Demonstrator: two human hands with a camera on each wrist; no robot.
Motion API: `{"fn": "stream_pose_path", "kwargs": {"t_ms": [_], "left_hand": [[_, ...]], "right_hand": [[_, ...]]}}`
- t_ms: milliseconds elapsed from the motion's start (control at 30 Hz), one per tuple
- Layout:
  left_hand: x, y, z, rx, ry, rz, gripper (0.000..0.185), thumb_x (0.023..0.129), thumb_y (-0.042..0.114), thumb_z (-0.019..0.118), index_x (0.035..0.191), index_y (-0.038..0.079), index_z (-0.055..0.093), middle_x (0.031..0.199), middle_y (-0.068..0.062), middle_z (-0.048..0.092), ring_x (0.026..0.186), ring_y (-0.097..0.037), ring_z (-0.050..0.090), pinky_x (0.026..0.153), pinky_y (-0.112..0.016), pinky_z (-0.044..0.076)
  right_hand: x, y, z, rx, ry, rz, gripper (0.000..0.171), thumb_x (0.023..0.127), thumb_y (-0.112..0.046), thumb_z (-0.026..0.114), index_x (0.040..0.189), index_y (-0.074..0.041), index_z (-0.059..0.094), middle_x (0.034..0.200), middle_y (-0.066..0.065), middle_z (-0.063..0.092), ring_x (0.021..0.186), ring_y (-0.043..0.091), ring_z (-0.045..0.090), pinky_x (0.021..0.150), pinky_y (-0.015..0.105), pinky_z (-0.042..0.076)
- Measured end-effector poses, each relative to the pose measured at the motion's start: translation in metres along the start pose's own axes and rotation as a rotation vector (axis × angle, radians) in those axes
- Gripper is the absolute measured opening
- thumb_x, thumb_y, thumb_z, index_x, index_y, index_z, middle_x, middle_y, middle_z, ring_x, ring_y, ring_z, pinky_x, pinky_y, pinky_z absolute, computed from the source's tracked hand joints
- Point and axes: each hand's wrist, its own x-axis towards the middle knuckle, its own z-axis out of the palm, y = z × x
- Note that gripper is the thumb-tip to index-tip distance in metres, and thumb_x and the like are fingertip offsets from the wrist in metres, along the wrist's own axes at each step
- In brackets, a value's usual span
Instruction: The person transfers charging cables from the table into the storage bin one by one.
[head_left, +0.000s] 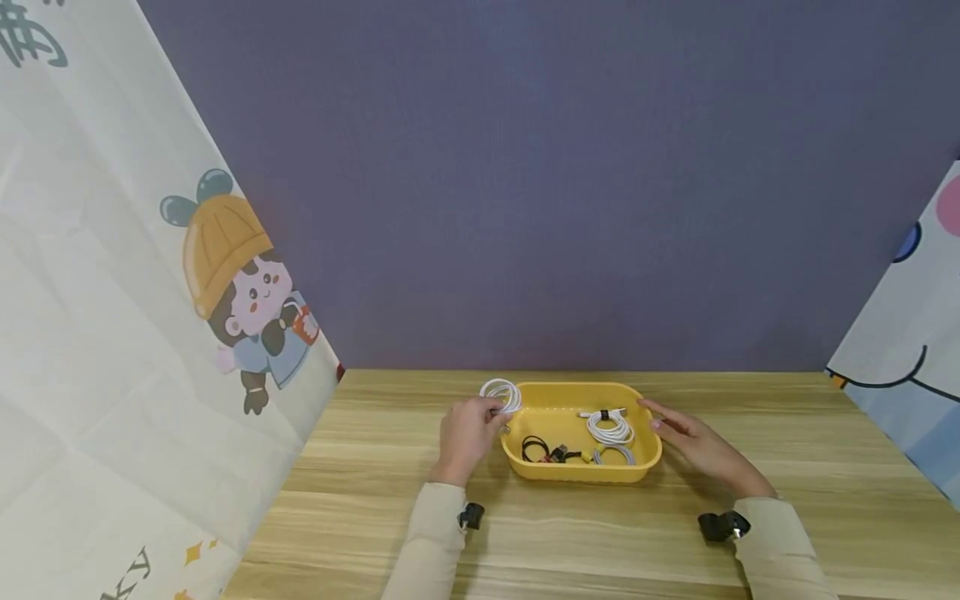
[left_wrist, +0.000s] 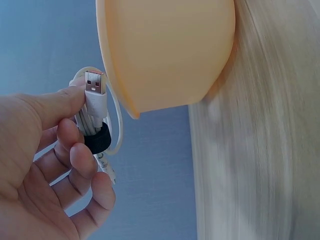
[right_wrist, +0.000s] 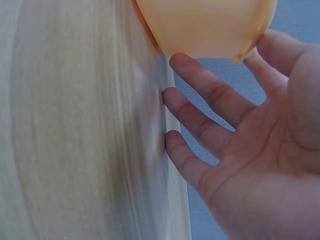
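Note:
My left hand point(head_left: 467, 435) pinches a coiled white USB cable point(head_left: 501, 392) between thumb and fingers, just off the left end of a yellow basket point(head_left: 581, 473). In the left wrist view, the cable's metal USB plug point(left_wrist: 94, 82) points up and a black strap point(left_wrist: 98, 140) binds the coil. My right hand point(head_left: 705, 450) touches the basket's right rim with thumb and index finger, its other fingers spread loosely below. Inside the basket lie a white cable coil point(head_left: 611, 431) with a black tie, a grey cable loop point(head_left: 618, 454) and a thin black cable point(head_left: 534, 442).
The basket stands on a wood-grain table point(head_left: 600, 533), near its far edge. Behind it rises a blue-grey panel point(head_left: 570, 208). A white sheet with cartoon prints point(head_left: 112, 333) hangs at the left, another printed sheet point(head_left: 900, 358) at the right. Both wrists carry small black cameras.

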Motion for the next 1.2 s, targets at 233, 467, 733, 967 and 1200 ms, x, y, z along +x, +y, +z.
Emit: {"fn": "stream_pose_path", "kwargs": {"t_ms": [233, 467, 733, 967, 1200], "left_hand": [[0.000, 0.003, 0.002, 0.004, 0.006, 0.023, 0.018, 0.087, 0.034, 0.081, 0.099, 0.021, 0.083, 0.077, 0.007, 0.076, 0.061, -0.004, 0.060, 0.053, -0.023, 0.044], [-0.001, 0.009, 0.002, 0.022, 0.008, 0.051, 0.019, 0.087, 0.038, 0.079, 0.098, 0.022, 0.082, 0.077, 0.008, 0.076, 0.064, -0.008, 0.064, 0.054, -0.025, 0.046], [-0.002, 0.013, 0.004, 0.030, 0.015, 0.067, 0.015, 0.089, 0.037, 0.079, 0.096, 0.024, 0.082, 0.076, 0.009, 0.075, 0.064, -0.007, 0.064, 0.056, -0.025, 0.047], [-0.003, 0.016, 0.006, 0.033, 0.024, 0.092, 0.018, 0.089, 0.037, 0.079, 0.099, 0.023, 0.082, 0.078, 0.008, 0.074, 0.064, -0.006, 0.061, 0.055, -0.024, 0.045], [-0.003, 0.021, 0.008, 0.034, 0.024, 0.124, 0.019, 0.089, 0.037, 0.079, 0.100, 0.022, 0.082, 0.081, 0.008, 0.074, 0.063, -0.005, 0.060, 0.054, -0.023, 0.044]], "right_hand": [[0.000, 0.000, 0.000, 0.001, -0.003, 0.008, 0.058, 0.110, -0.040, 0.043, 0.161, -0.014, 0.034, 0.167, 0.022, 0.027, 0.149, 0.052, 0.028, 0.112, 0.071, 0.033], [0.001, 0.002, -0.001, -0.001, -0.004, 0.015, 0.058, 0.110, -0.041, 0.043, 0.161, -0.015, 0.033, 0.167, 0.022, 0.027, 0.149, 0.052, 0.028, 0.112, 0.071, 0.033], [0.001, 0.003, 0.000, 0.010, -0.004, 0.016, 0.058, 0.110, -0.041, 0.044, 0.161, -0.016, 0.034, 0.167, 0.021, 0.026, 0.149, 0.052, 0.027, 0.112, 0.071, 0.032], [0.002, 0.004, 0.000, 0.013, -0.003, 0.009, 0.058, 0.110, -0.040, 0.045, 0.161, -0.015, 0.035, 0.167, 0.022, 0.026, 0.149, 0.052, 0.027, 0.112, 0.071, 0.032], [0.002, 0.004, 0.000, 0.015, -0.002, 0.015, 0.058, 0.110, -0.041, 0.044, 0.161, -0.016, 0.034, 0.167, 0.022, 0.025, 0.150, 0.052, 0.026, 0.112, 0.071, 0.032]]}}
